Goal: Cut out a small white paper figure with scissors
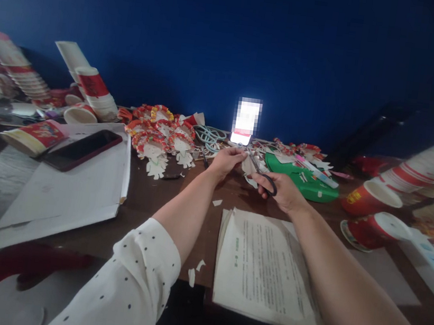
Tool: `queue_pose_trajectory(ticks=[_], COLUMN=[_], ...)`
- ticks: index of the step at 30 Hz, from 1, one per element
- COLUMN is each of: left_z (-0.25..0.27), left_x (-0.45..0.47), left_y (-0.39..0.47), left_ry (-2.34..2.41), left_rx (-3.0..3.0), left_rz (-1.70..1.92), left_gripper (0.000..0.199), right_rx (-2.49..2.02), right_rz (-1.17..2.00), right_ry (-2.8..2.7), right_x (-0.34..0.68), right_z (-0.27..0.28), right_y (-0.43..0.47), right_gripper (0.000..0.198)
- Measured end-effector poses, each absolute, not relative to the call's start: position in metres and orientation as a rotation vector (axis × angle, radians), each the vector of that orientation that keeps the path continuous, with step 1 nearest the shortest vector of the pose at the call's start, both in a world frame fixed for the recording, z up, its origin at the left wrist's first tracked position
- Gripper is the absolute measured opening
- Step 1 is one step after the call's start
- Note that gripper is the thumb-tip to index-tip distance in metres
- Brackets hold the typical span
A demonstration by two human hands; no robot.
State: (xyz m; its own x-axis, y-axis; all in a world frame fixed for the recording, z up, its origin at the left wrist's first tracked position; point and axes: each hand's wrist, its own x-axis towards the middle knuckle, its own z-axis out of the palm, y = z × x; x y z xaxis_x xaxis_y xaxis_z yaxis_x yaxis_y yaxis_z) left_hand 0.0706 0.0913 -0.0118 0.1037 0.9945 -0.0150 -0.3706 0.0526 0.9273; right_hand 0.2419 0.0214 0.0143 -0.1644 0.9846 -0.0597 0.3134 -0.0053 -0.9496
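Note:
Over the far middle of the brown table, my left hand (228, 163) pinches a small pale piece of paper (247, 165) at its edge. Dark-handled scissors (269, 183) are gripped in my right hand (284, 191), fingers around the loops. Their blades point up and left, close beside the paper; whether they touch it is too small to tell. Small white paper scraps (191, 276) lie on the table nearer to me. To the left of my hands is a heap of red and white paper cutouts (160, 136) with jagged edges.
A lit phone (240, 138) stands before the blue wall. Right of it lie a green sheet (302, 180) and pens. An open printed booklet (262, 270) lies below my right forearm. Stacked paper cups (429, 158) lean at right; a dark phone (84, 150) rests on papers at left.

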Motion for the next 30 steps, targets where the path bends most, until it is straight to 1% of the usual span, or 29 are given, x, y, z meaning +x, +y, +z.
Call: queue_pose_trajectory(ticks=[9,13,19,30], left_z=[-0.0109,-0.0145,-0.0177,-0.0177], left_x=[0.0704,0.0706,0.0711,0.071], left_y=[0.0909,0.0933,0.0957,0.0949], left_ry=[0.867,0.869,0.86,0.839], left_rx=[0.929,0.93,0.932,0.937], left_rz=[1.261,1.254,1.248,1.228], left_gripper=[0.018,0.016,0.019,0.015], right_rx=[-1.368,-1.381,-1.339,-1.329], right_rz=[1.281,1.29,1.317,1.373], right_ry=[-1.499,-1.48,-1.459,-1.393], right_x=[0.2463,0.2461,0.2447,0.2446], right_z=[0.0052,0.0064,0.0098,0.0127], right_y=[0.0259,0.0258,0.0237,0.0224], right_gripper=[0.053,0.055,0.054,0.058])
